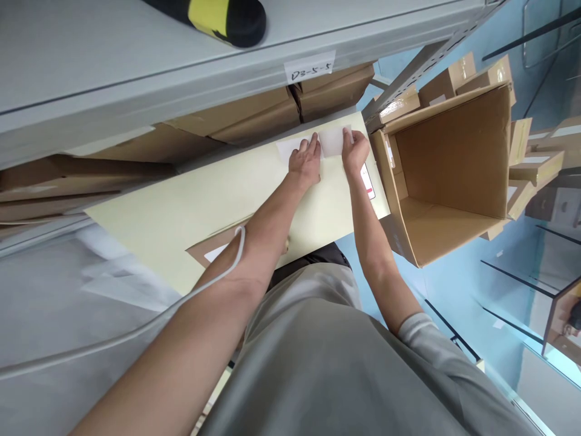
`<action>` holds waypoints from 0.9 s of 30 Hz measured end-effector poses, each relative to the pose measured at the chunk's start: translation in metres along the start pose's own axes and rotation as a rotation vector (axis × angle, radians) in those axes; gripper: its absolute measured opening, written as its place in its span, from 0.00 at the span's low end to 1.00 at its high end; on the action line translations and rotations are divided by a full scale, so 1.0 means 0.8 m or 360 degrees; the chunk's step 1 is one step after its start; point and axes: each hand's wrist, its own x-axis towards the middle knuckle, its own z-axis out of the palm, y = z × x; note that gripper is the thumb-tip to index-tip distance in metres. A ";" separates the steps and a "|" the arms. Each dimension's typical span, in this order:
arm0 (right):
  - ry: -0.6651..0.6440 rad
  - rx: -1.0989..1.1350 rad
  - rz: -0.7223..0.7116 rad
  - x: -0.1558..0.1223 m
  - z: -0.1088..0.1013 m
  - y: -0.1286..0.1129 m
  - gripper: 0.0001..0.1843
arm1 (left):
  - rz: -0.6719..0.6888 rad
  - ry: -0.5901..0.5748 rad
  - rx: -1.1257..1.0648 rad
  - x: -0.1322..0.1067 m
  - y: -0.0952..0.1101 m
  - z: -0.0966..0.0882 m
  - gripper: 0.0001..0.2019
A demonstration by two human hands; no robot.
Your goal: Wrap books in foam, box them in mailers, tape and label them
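A pale yellow flat package (190, 206) lies across the edge of a grey shelf. My left hand (305, 162) rests flat on it near its far end, fingers stretched onto a white label (288, 147). My right hand (355, 149) pinches the edge of a second white label sheet (331, 140) that sits on the package beside the first one. Another printed label (368, 181) shows at the package's right edge. A brown envelope with a white sticker (213, 249) lies under my left forearm.
An open empty cardboard box (454, 169) stands to the right on the blue floor. Flat cardboard boxes (254, 115) fill the shelf below a tag reading D3-5-5 (310, 68). A yellow and black tool (218, 18) lies on the upper shelf. More boxes (535, 163) stand far right.
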 end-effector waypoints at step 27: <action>0.0026 -0.0030 -0.0301 -0.171 -0.111 -0.138 0.20 | -0.0352 0.0338 -0.1654 -0.130 0.085 -0.048 0.32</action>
